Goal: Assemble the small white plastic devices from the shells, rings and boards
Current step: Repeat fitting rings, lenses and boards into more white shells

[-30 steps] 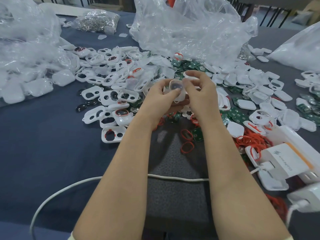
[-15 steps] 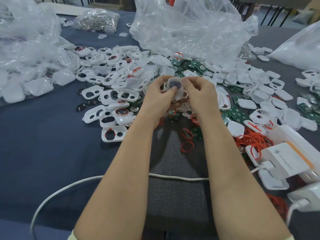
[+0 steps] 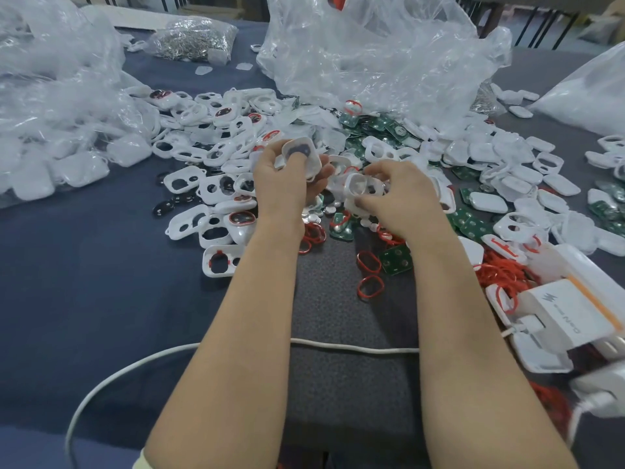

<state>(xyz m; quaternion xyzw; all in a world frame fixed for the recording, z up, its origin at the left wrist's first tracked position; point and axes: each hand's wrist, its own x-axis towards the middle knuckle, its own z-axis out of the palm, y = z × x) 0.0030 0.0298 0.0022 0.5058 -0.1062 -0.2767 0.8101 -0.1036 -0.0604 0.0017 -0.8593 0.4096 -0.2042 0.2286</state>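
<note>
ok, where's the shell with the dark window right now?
Head view, centre: the shell is held up in the left hand, just left of and slightly above the right hand, which grips a second shell.

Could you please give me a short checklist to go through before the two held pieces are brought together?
1. Left hand grips the white shell: ok, fingers curl round it.
2. Right hand holds the second shell: ok, pinched at the fingertips.
3. Pieces free of each other for lining up: ok, a gap shows between them.
4. Spare red rings and green boards at hand: ok, loose on the table between the forearms.
5. A ring already seated inside either piece: cannot tell, fingers hide the insides.
6. White cable out of the way: not ok, it crosses under both forearms.
</note>
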